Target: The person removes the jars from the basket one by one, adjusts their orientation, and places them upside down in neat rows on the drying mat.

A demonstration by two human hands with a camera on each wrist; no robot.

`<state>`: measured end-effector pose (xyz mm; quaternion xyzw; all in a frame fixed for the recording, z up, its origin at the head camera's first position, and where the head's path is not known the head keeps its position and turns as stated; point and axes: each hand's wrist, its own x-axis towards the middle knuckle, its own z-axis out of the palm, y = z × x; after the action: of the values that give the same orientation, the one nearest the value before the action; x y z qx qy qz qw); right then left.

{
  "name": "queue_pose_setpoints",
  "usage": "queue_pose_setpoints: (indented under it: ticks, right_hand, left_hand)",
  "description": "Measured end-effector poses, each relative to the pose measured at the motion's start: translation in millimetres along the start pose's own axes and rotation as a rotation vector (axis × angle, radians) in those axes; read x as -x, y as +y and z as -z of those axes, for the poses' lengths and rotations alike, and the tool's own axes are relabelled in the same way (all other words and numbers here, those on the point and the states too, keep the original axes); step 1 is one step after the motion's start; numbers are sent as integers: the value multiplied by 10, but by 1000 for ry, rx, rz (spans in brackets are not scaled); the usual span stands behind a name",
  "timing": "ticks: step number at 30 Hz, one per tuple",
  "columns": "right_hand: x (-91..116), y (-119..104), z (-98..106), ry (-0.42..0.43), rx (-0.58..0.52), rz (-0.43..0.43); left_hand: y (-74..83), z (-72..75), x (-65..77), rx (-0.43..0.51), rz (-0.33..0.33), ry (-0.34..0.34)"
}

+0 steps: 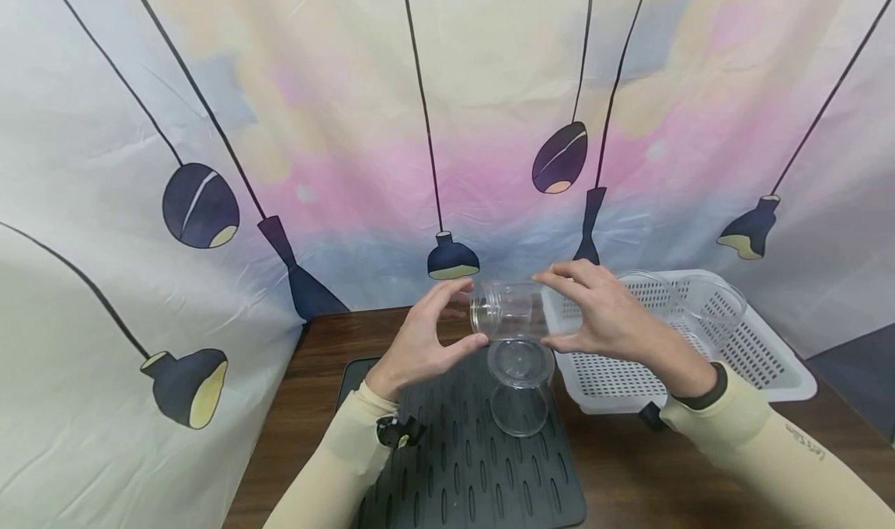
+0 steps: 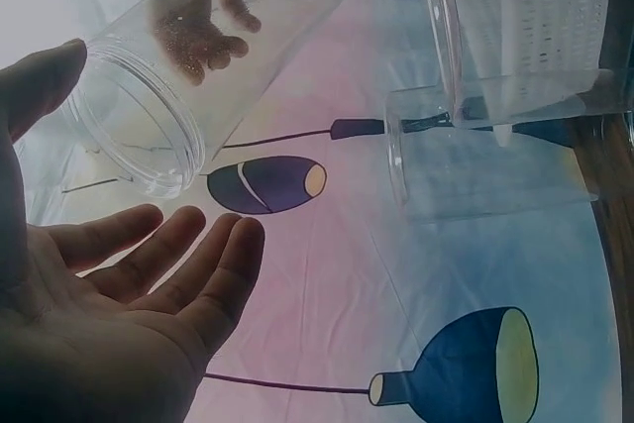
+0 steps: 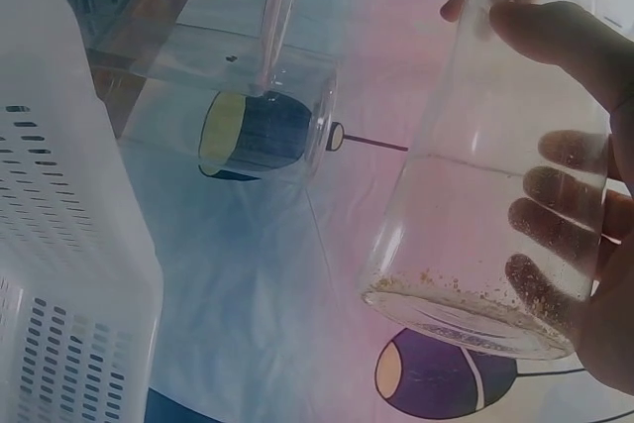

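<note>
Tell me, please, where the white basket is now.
In the head view, the white basket stands right of the grey mat, partly behind the right hand.

the left sleeve [image 1: 329, 467] is long, pale creamy yellow and wrinkled toward its end, with a chunky black device [image 1: 400, 433] strapped over it. the matching right sleeve [image 1: 762, 443] carries small, dark, script-like lettering [image 1: 806, 441]; a dark band [image 1: 709, 391] sits at its edge, a small black block [image 1: 652, 415] beside it.
</note>
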<state>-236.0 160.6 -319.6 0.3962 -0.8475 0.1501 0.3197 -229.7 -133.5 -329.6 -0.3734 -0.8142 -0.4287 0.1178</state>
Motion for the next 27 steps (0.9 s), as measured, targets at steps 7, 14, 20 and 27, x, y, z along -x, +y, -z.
queue_pose_setpoints:
  ticks: [7,14,20,27]
  right_hand:
    - [-3,-13,3,-13,8,13]
    - [-21,-9,7,8,23,45]
    - [-18,-11,-9,14,37,80]
    - [-15,-14,-17,16,42,93]
  left_hand:
    - [-10,-16,-1,29,-16,-3]
    - [4,-33,-5,30,-25,3]
    - [8,-38,1,41,-31,5]
    - [10,-56,-15,57,-37,10]
